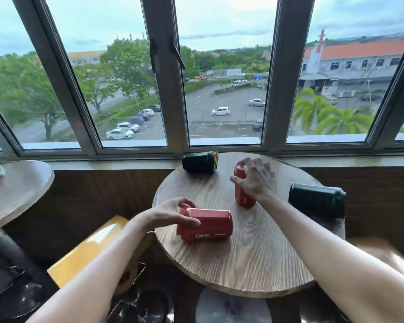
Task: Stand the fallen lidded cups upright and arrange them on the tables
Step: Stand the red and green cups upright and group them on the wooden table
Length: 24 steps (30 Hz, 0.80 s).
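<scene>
Gripping lying red "OKK" bottle (208, 226) | left fingers (187, 220) curled | right fingers (246, 162) clasp upright red bottle (241, 197)

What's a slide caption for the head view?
Left hand grips a toppled red OKK bottle; right hand holds an upright red bottle on a round wooden table.

Bare forearms (98, 264), bare left grip (170, 213), right grip (258, 180)

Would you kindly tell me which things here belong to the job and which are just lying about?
In hand: lying red bottle, left hand on it; upright red bottle, right hand on its top.
Lying about: far green bottle; right green bottle; side table.
</scene>
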Motion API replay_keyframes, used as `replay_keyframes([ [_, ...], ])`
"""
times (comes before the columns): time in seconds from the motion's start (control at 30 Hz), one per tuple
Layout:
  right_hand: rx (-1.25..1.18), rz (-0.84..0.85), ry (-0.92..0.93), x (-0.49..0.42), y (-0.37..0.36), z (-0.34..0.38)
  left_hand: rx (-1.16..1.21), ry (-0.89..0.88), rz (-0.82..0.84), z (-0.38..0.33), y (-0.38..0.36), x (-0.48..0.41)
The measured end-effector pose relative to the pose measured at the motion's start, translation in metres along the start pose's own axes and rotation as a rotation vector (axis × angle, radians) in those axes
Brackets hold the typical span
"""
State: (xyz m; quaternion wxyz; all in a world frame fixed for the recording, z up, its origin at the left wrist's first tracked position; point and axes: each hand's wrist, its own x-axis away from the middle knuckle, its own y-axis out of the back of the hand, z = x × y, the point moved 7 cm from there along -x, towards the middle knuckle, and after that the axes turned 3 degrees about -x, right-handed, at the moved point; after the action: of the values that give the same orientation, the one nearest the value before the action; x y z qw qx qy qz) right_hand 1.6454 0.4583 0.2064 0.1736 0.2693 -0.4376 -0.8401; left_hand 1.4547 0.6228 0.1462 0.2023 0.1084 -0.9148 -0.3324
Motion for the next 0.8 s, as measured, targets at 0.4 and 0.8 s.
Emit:
replay_keyframes([
  [0.4, -0.059, -0.168, 0.063, 0.006, -0.015, -0.011, 0.048, -0.022, 0.067, 0.003, 0.001, -0.025],
  [0.8, -0.1, -0.179, 0.079, 0.003, -0.019, -0.017, -0.079, -0.192, -0.307, -0.06, 0.027, -0.054],
])
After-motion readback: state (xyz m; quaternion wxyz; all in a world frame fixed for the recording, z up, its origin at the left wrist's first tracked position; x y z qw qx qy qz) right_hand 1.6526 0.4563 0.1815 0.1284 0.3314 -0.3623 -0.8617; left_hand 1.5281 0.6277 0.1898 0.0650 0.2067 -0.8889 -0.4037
